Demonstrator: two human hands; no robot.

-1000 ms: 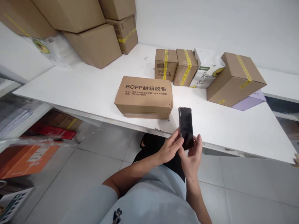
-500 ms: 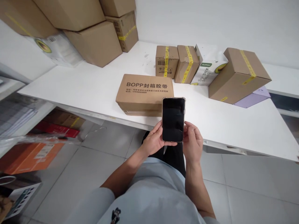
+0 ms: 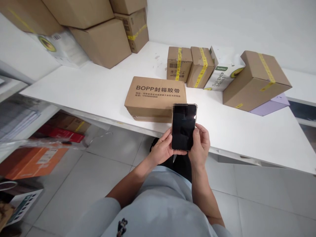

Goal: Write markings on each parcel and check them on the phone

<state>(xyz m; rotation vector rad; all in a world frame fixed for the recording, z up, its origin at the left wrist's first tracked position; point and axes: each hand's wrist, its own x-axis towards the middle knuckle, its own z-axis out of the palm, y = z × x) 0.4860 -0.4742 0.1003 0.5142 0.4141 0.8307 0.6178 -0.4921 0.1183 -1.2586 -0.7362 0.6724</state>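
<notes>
Right hand (image 3: 199,146) now clamping phone (image 3: 184,128), thumb newly pressing right edge; left hand (image 3: 161,147) gripping opposite edge. Phone lying between both hands' fingers, hold likely becoming steadier. Printed carton (image 3: 150,102) sitting beyond left fingers on table (image 3: 237,128).

a rectangular phone (image 3: 183,130) with a black screen, a small bright glint near its right edge, held portrait-wise, screen toward the camera, between left hand (image 3: 161,149) and right hand (image 3: 199,146).
</notes>
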